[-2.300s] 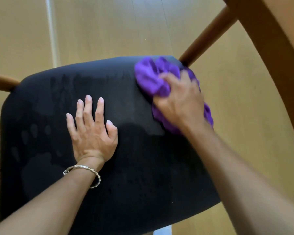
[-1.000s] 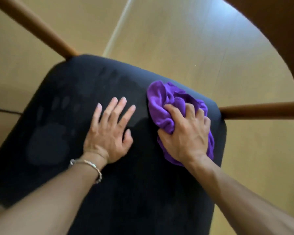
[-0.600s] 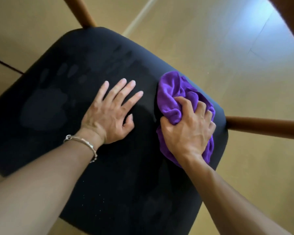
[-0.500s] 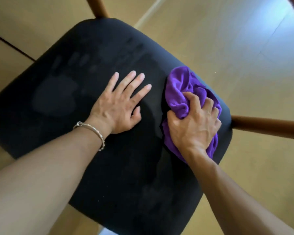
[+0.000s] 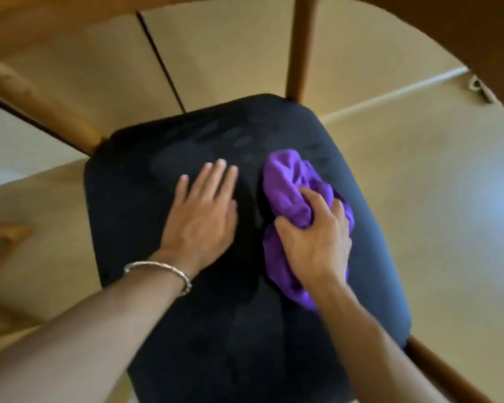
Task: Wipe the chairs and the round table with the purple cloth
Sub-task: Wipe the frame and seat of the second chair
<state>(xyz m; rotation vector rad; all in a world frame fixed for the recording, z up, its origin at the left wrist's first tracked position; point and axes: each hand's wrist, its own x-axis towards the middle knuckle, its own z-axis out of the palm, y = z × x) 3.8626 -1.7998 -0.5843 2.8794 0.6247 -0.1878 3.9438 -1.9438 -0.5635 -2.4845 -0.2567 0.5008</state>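
Wood floor (image 5: 419, 170) under black chair seat (image 5: 146, 199). Purple cloth (image 5: 285, 181), 3 o'clock, bunched in right hand (image 5: 314, 242): soft, light; likely best gripped mid-wad. Left hand (image 5: 201, 216) flat mid-seat.

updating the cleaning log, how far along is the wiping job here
Done: faint damp-looking patches on the far part of the black seat suggest wiping there. In hand: the right hand grips the purple cloth on the seat's right side; the left hand lies flat beside it. Left, probably: the near seat and the wooden frame; the round table is out of view.
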